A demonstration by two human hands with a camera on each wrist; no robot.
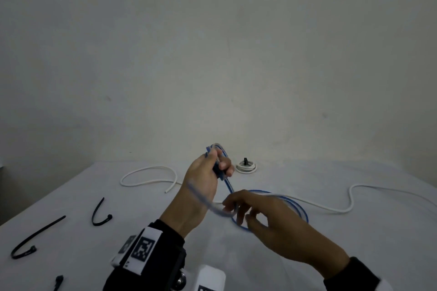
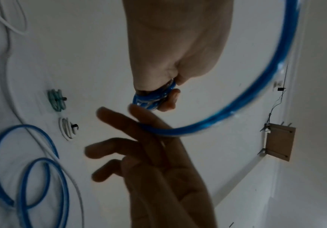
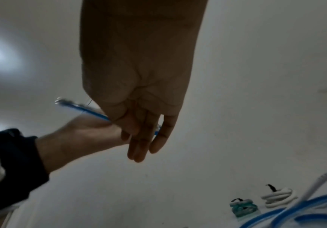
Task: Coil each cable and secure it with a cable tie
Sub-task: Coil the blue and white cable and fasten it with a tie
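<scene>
My left hand (image 1: 218, 168) is raised above the table and grips several gathered loops of the blue cable (image 2: 153, 100). From that bundle a blurred blue strand sweeps round in a wide arc and lies across the straight fingers of my right hand (image 1: 238, 212), which is lower and nearer me. The right fingers (image 3: 139, 145) are extended, with the strand passing behind them. The remaining blue cable (image 1: 295, 208) lies in loose loops on the white table to the right. Loose black cable ties (image 1: 99, 214) (image 1: 33, 237) lie on the left.
A long white cable (image 1: 331, 208) snakes across the table, one end curving round at the left (image 1: 151, 175). A tied white coil (image 1: 246, 166) and a tied green coil (image 3: 243, 207) rest by the far wall. Another black tie (image 1: 58, 282) lies at the near left edge.
</scene>
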